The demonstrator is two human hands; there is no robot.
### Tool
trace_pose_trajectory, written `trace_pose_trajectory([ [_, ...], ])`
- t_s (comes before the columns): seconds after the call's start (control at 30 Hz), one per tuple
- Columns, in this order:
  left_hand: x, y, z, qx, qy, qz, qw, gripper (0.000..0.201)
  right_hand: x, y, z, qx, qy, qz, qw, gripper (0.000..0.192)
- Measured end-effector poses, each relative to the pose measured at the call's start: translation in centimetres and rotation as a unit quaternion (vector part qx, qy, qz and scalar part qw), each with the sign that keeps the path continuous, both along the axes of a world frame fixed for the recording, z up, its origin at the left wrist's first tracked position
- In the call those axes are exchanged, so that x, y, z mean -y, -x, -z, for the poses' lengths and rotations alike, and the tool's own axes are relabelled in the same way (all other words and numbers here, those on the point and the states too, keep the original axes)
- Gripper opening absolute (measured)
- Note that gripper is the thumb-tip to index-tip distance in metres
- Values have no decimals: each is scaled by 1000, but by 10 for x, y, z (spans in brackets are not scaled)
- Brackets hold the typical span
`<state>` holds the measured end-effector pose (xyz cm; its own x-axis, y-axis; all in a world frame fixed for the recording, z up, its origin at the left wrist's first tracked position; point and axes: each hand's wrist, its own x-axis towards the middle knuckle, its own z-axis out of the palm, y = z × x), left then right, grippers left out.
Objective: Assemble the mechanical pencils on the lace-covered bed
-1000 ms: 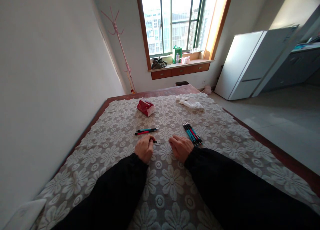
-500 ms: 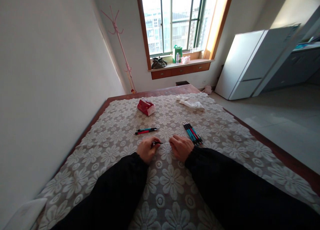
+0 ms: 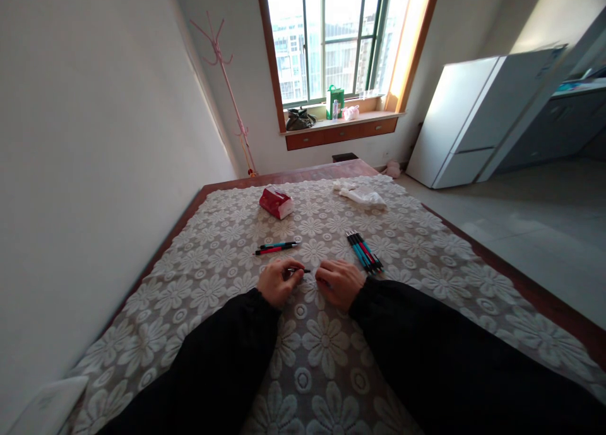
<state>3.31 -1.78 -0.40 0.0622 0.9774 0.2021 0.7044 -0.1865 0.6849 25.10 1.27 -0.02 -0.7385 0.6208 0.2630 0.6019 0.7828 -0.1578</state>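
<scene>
My left hand (image 3: 276, 281) grips a dark pen (image 3: 298, 271) low over the flowered lace cloth (image 3: 227, 233), and the pen's tip points right. My right hand (image 3: 337, 282) is closed close to that tip; what its fingers pinch is too small to make out. Two pens, one teal and one red (image 3: 276, 248), lie just beyond my left hand. A bundle of several teal and red pens (image 3: 364, 252) lies beside my right hand, to its far right.
A red tissue pack (image 3: 276, 202) and a white crumpled cloth (image 3: 362, 196) lie farther back on the cloth. The wall runs along the left. A white fridge (image 3: 473, 119) stands at the right, a window sill (image 3: 341, 122) with bags beyond.
My hands have come closer together. The thin rod seen between them earlier is no longer visible; only the short dark pen end shows.
</scene>
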Motion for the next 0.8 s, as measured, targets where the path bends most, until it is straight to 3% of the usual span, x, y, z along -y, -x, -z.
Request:
trace_pose_trajectory([
  [0.23,0,1,-3,-40,-8,-29,999,17,-2,0,1,14,3,-4,1000,16],
  [0.5,-1,1,-4,-47,-51,31,997,13,3,3,-5,39,24,38,998,41],
  [0.63,-3,3,-1,-59,-68,67,994,10,6,4,-8,50,19,91,994,52],
  [0.8,-4,3,2,-50,-82,72,993,9,8,4,-11,70,2,141,987,29],
])
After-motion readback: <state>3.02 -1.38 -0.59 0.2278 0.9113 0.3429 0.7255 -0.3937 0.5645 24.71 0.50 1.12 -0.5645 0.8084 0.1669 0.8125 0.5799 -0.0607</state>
